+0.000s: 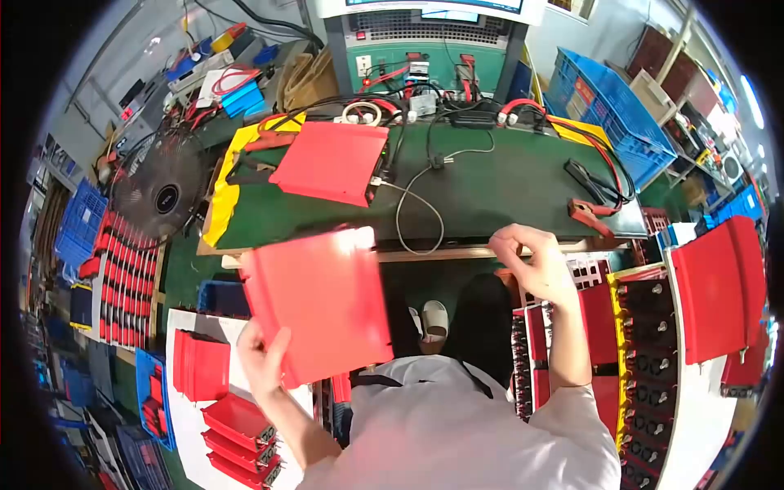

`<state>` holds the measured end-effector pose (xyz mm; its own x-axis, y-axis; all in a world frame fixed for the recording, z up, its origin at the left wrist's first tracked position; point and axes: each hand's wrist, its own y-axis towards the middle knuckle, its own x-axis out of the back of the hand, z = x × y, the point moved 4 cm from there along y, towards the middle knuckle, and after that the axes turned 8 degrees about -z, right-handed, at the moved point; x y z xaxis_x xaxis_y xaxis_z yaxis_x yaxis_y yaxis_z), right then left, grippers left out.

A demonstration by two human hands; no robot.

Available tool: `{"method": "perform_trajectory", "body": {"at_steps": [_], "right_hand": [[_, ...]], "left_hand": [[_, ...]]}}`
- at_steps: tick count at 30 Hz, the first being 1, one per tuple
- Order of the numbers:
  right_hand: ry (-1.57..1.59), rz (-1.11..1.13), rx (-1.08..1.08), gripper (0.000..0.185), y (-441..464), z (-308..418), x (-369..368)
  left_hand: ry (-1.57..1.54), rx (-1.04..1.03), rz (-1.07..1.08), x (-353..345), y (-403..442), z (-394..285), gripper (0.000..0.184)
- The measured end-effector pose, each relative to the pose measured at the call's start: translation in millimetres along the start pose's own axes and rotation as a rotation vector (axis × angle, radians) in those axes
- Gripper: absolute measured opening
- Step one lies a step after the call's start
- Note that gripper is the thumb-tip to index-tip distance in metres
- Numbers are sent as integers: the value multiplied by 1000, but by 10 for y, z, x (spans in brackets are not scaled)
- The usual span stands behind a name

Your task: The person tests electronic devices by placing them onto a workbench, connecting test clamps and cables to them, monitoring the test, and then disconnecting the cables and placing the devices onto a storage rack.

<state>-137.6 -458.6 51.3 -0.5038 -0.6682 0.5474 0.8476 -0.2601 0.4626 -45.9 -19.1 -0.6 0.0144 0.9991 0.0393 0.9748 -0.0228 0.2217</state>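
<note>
My left hand (263, 359) grips a flat red metal case (318, 306) by its lower left edge, with the thumb on its face. The case is tilted, slightly blurred, and held above the left side near the bench's front edge. My right hand (535, 261) hovers at the bench's front edge, its fingers curled in toward the thumb; I see nothing in them. On the green bench mat (506, 180) lies a similar red case (333, 162), with a white cable (420, 198) running from its right end.
Red cases (237, 441) are stacked at lower left, beside a fan (163, 184). At right stand a large red case (719, 290) and rows of black-ended units (649, 367). A red clamp (590, 214) lies on the bench; a blue crate (608, 114) stands behind.
</note>
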Motion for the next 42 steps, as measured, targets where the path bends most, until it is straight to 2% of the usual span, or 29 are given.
{"method": "perform_trajectory", "body": {"at_steps": [3, 4, 5, 7, 9, 11, 13, 14, 15, 17, 18, 19, 21, 23, 24, 25, 28, 29, 30, 31, 32, 33, 35, 36, 38, 41, 42], "right_hand": [[34, -40, 52, 8, -56, 141, 124], [26, -88, 17, 12, -84, 148, 195], [-58, -126, 33, 15, -83, 209, 307], [-228, -305, 105, 19, -147, 141, 479], [-384, -373, 78, 22, -221, 141, 579], [-387, -340, 83, 23, -308, 96, 592], [-402, -255, 111, 23, -363, 32, 559], [-426, -211, 85, 26, -386, -1, 535], [-450, -199, 84, 28, -412, -49, 506], [-499, -176, 85, 33, -434, -145, 460], [-493, -129, 12, 42, -428, -150, 443], [-546, -59, 17, 52, -435, -235, 406], [-643, -33, 3, 61, -420, -329, 387], [-672, -44, -28, 63, -388, -421, 410], [-685, -51, -41, 63, -359, -475, 418], [-718, -56, -12, 63, -348, -542, 405], [-737, -61, 34, 61, -309, -637, 431], [-729, -57, 35, 61, -292, -660, 469], [-721, -53, 36, 61, -270, -708, 533], [-713, -51, 40, 61, -238, -767, 615], [-659, -78, 49, 62, -219, -913, 684], [-614, -93, 2, 56, -193, -981, 741], [-812, -160, 33, 53, -164, -1150, 811], [-871, -186, 7, 49, -166, -1144, 807], [-782, -207, 70, 48, -177, -1078, 716], [-703, -225, 135, 48, -176, -1002, 537], [-696, -255, 126, 48, -192, -1025, 480]], "left_hand": [[-215, 48, 243, -972, 255, -141, 24], [-261, 115, 247, -1331, 289, -200, 23], [-306, 182, 252, -1672, 296, -255, 22], [-409, 136, 366, -2186, 303, -113, 17], [-505, 398, 308, -2624, 183, -175, 12], [-590, 389, 168, -3077, 62, -30, 11], [-517, 393, 136, -3408, -73, 264, 19], [-531, 285, 78, -3597, -150, 297, 25], [-550, 326, 101, -3714, -245, 290, 25], [-540, 497, 184, -3845, -387, 349, 19], [-574, 481, 206, -3907, -455, 325, 21], [-584, 316, 288, -3957, -494, 428, 20], [-536, 214, 482, -3988, -539, 592, 25], [-268, 89, 609, -3861, -341, 564, 41], [-150, 195, 741, -3730, -211, 414, 48], [-58, 102, 758, -3605, -52, 280, 53], [141, -93, 502, -3339, 457, 112, 54], [161, -223, 382, -3317, 650, 93, 47], [268, -336, 267, -3291, 805, -43, 31], [180, -526, 130, -3342, 988, 65, 21], [277, -542, 134, -3402, 1185, 199, 17], [401, -480, 164, -3460, 1319, 289, 32], [656, -399, 145, -3611, 1522, 419, 54], [680, -352, 175, -3673, 1580, 418, 58], [729, -259, 231, -3764, 1673, 400, 67], [709, -272, 201, -3900, 1834, 645, 72], [688, -321, 106, -3939, 1847, 732, 65]]}}
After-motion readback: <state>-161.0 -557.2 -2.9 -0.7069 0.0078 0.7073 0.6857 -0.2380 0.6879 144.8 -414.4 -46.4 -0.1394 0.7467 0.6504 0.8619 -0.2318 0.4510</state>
